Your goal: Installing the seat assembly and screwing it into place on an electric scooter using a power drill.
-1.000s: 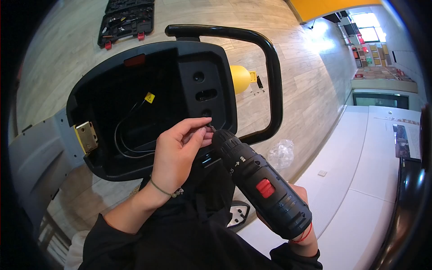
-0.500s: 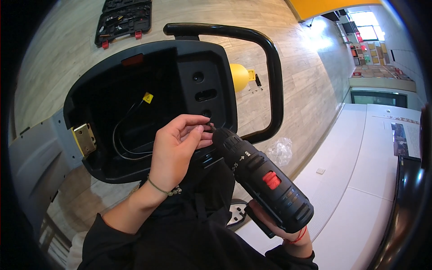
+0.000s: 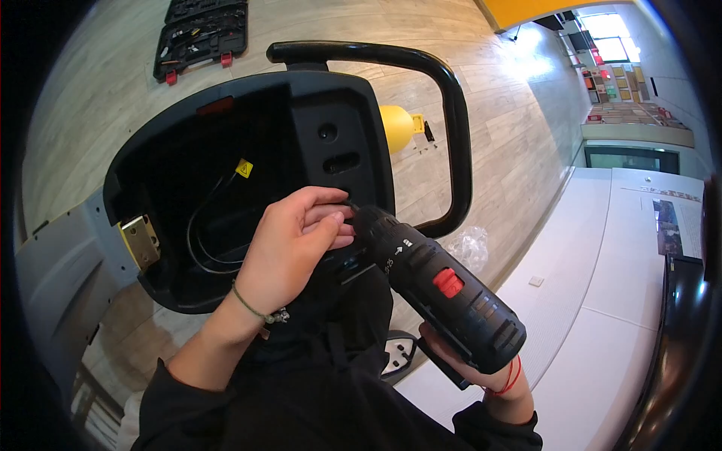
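Note:
A black plastic housing point(image 3: 165, 158) with a raised panel of holes and a slot holds a dark cable with a yellow tag point(image 3: 244, 168). My left hand point(image 3: 301, 237) is over its lower right part, fingers curled and closed at the chuck's front; what they pinch is too small to make out. My right hand point(image 3: 455, 359) grips a black drill point(image 3: 471, 319) with a red switch, angled up-left so that its front end meets my left fingertips at the housing's panel. A metal latch on a yellow mount point(image 3: 141, 240) sits at the housing's left edge.
A bent black tube handle point(image 3: 459, 143) borders the housing, with a yellow part point(image 3: 398, 128) behind. An open toolbox point(image 3: 197, 46) lies on the wooden floor at the top. A crumpled plastic bag point(image 3: 468, 248) lies to the right, beside a white wall point(image 3: 571, 286). A grey panel point(image 3: 60, 255) stands left.
Both hands and the drill have shifted slightly up the frame, my left hand also a little leftward. The grips look the same, and the drill's front is now blurred.

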Demonstrator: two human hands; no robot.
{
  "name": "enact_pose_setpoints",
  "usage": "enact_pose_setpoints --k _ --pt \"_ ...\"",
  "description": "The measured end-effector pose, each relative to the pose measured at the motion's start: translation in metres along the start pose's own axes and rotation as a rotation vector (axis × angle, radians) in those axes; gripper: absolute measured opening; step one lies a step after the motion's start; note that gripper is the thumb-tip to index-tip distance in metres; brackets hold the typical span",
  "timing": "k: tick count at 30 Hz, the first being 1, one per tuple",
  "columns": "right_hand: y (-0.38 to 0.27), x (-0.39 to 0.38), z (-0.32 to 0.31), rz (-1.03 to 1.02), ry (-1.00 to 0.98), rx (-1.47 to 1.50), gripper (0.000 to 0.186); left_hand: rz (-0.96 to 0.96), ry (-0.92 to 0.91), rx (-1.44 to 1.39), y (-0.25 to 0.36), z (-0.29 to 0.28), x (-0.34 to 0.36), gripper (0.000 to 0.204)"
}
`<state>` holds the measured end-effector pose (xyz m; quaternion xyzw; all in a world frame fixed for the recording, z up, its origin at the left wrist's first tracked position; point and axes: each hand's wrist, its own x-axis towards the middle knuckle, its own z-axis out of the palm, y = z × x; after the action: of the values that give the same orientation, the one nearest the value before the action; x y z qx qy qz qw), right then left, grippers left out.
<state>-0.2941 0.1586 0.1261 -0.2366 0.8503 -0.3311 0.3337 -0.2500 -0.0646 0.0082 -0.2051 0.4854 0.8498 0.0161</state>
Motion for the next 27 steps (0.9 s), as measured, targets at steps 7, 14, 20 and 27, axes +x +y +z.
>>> enact_pose_setpoints --k 7,14,20,27 --pt "0.005 0.006 0.002 0.004 -0.015 -0.018 0.033 -0.08 -0.061 0.142 0.011 -0.005 0.009 0.03" --pt "0.011 0.008 0.009 -0.133 0.026 -0.121 0.038 -0.036 -0.042 0.719 0.022 -0.008 0.009 0.021" --pt "0.013 0.006 0.008 -0.213 0.047 -0.179 0.042 0.379 0.054 0.91 0.014 -0.009 0.007 0.015" --pt "0.013 0.009 0.007 -0.257 0.041 -0.211 0.04 0.652 0.024 1.182 0.02 -0.01 0.017 0.015"
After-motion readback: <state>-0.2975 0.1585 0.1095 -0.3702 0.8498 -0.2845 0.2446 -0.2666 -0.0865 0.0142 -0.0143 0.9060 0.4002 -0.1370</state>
